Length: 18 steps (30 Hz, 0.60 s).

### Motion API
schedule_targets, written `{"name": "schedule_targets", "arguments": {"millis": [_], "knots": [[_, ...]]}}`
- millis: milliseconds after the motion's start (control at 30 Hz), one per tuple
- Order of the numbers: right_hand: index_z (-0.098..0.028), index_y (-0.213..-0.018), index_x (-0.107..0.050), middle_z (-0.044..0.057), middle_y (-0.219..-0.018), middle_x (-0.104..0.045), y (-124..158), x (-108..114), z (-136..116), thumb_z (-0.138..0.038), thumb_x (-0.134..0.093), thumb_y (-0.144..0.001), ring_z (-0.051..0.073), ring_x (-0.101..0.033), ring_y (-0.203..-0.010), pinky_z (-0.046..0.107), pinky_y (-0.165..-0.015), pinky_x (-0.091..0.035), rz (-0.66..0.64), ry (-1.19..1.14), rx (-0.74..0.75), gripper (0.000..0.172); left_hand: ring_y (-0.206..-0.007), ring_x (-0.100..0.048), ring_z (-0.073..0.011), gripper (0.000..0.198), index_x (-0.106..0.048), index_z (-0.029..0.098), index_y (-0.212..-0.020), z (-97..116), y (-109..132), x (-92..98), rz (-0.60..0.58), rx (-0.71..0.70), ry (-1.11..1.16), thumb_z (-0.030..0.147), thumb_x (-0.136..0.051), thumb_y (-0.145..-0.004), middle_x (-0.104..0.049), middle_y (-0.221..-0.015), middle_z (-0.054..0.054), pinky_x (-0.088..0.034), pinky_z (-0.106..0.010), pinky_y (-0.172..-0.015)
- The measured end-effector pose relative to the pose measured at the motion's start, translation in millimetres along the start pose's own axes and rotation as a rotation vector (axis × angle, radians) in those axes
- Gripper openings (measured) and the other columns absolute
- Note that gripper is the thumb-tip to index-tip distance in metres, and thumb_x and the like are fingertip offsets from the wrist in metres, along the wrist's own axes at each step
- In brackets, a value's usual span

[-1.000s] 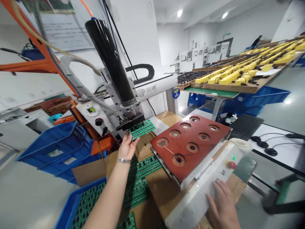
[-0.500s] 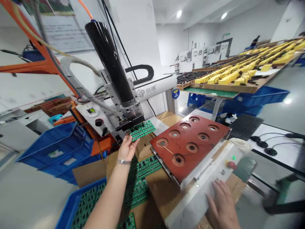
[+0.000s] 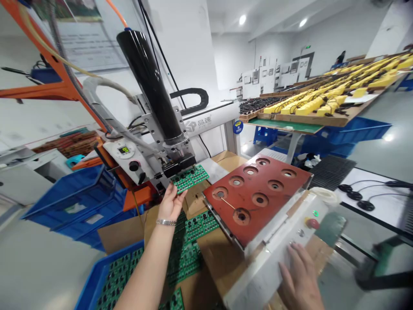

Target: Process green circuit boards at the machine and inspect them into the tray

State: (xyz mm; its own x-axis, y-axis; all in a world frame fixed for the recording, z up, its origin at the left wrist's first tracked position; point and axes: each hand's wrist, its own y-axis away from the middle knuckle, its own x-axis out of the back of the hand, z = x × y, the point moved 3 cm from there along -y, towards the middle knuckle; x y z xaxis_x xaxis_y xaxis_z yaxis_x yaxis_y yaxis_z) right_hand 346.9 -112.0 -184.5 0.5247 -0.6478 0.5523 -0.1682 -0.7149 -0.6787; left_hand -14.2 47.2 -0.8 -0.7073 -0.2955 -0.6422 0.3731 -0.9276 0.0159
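A green circuit board point(image 3: 189, 178) sits right at the black press head point(image 3: 179, 165) of a benchtop machine, though from here I can't tell whether the two touch. The person's left hand point(image 3: 171, 203) holds the board up by its near edge, between slightly spread fingers and the thumb, with a metal bracelet point(image 3: 166, 222) on the wrist. The right hand point(image 3: 301, 280) lies open with its fingers spread, holding nothing, its fingertips point(image 3: 292, 245) on a white control box point(image 3: 271, 269) near a red button point(image 3: 311, 222).

Behind that box is a red-brown fixture plate point(image 3: 271, 206) with eight round recesses, angled beside the left hand. More green boards point(image 3: 200, 226) lie on brown cardboard point(image 3: 213, 262) below the left hand, and others fill a blue crate point(image 3: 100, 275) at the bottom of the view. A tall black cylinder point(image 3: 150, 86) rises from the press head. Farther back, long racks carry yellow units point(image 3: 311, 105).
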Motion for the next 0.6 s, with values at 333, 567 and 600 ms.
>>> {"name": "schedule_targets", "arguments": {"millis": [333, 567, 600], "knots": [[-0.015, -0.126, -0.04, 0.018, -0.127, -0.044, 0.3, -0.8, 2.9, -0.05, -0.04, -0.088, 0.035, -0.038, -0.124, 0.058, -0.097, -0.038, -0.006, 0.012, 0.014, 0.052, -0.076, -0.062, -0.0157, 0.015, -0.061, 0.016, -0.098, 4.2, 7.8, 2.5, 0.041, 0.016, 0.024, 0.018, -0.056, -0.085, -0.064, -0.098, -0.005, -0.054, -0.033, -0.064], [-0.016, -0.125, -0.041, 0.017, -0.125, -0.045, 0.3, -2.0, 4.8, -0.052, -0.04, -0.087, 0.035, -0.039, -0.123, 0.058, -0.097, -0.038, -0.026, 0.016, 0.013, 0.052, -0.076, -0.063, -0.0161, 0.017, -0.06, 0.015, -0.101, 5.2, 9.6, 5.8, 0.051, 0.014, 0.031, 0.018, -0.057, -0.084, -0.064, -0.098, -0.005, -0.055, -0.034, -0.063], [-0.016, -0.125, -0.041, 0.017, -0.125, -0.045, 0.2, -1.9, 4.7, -0.052, -0.04, -0.087, 0.035, -0.039, -0.123, 0.058, -0.097, -0.038, -0.027, 0.016, 0.011, 0.053, -0.076, -0.063, -0.0161, 0.018, -0.06, 0.015, -0.101, 5.4, 9.9, 6.1, 0.048, 0.013, 0.03, 0.017, -0.057, -0.084, -0.064, -0.098, -0.005, -0.055, -0.034, -0.063]]}}
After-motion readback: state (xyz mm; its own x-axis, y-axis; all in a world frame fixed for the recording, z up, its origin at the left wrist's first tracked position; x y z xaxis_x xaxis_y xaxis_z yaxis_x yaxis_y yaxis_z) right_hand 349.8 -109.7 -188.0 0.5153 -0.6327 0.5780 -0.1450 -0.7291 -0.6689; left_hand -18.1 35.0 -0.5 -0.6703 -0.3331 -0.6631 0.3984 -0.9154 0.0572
